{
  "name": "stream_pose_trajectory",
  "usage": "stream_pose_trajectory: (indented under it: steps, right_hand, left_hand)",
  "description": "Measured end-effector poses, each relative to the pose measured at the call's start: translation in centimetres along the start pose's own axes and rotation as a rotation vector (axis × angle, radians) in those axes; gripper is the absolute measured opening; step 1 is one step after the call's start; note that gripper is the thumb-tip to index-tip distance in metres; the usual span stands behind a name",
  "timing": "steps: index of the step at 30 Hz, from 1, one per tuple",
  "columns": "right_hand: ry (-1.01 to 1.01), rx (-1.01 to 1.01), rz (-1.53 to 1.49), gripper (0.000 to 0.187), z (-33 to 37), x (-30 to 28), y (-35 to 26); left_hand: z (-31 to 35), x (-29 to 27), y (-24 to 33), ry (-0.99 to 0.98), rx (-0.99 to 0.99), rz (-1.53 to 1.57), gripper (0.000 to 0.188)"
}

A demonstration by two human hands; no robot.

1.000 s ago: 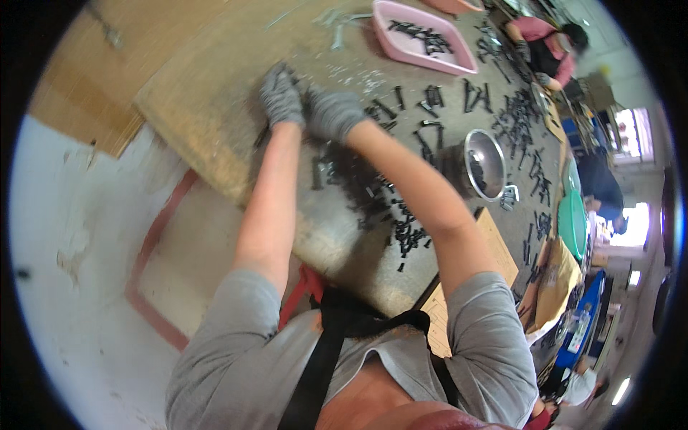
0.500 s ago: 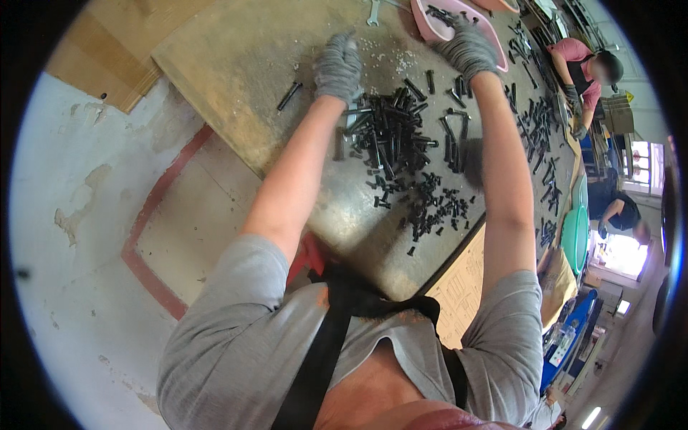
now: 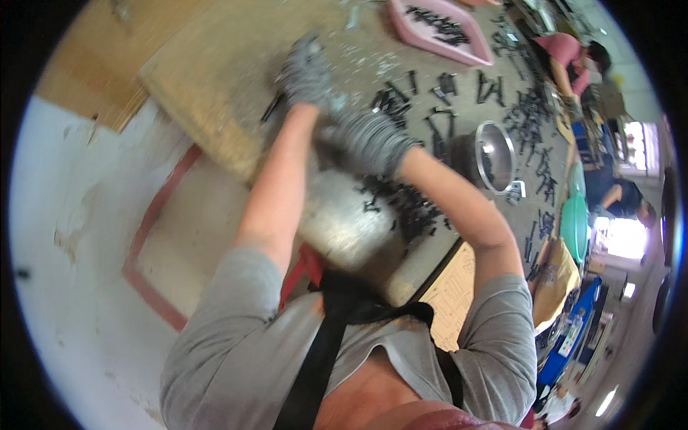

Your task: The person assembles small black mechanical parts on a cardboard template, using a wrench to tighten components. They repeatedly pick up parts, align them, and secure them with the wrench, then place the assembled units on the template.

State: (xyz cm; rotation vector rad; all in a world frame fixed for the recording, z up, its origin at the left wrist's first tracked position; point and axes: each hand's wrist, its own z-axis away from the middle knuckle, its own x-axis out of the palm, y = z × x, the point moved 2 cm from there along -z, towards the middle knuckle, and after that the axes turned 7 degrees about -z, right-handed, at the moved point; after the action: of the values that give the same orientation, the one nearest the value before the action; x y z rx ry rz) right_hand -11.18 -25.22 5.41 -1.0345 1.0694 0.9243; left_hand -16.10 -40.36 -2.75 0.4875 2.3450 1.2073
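Note:
My left hand, in a grey knit glove, is over the table near its left side. A single black bolt lies just left of it. Its fingers are smeared by motion. My right hand, in a matching glove, reaches across the heap of black bolts and covers much of it. The fingers of this hand are blurred, and what they touch cannot be made out. Close to my right forearm lies a pile of shorter black bolts.
A pink tray holding black bolts stands at the far side. Right of my forearm is a shiny metal bowl. More bolts spread along the right. A wrench lies far off. A co-worker in pink works at the far right.
My right hand has left the pink tray and swung left and nearer, onto the bolt heap. The metal bowl is now exposed. My left hand appears slightly further left in the picture.

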Motion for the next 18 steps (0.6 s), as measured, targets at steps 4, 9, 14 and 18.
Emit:
stream_pose_trajectory:
  steps: [4, 9, 14, 18]
  right_hand:
    - [-0.071, -0.061, 0.157, 0.025, 1.1, 2.1, 1.1]
    - [0.511, 0.021, -0.341, 0.018, 2.6, 1.1, 3.3]
    - [0.541, 0.554, -1.223, 0.034, 6.1, -2.9, 10.3]
    - [0.477, 0.678, -1.781, 0.030, 7.0, -2.9, 14.5]
  left_hand:
    - [0.0, 0.8, -0.7, -0.109, -0.141, 0.134, 0.031]
    - [0.3, 1.4, -0.9, -0.128, -0.253, 0.242, 0.030]
    - [0.1, 1.1, -0.3, -0.087, -0.139, 0.149, 0.027]
    - [0.6, 0.6, 0.8, -0.129, -0.279, 0.282, 0.025]
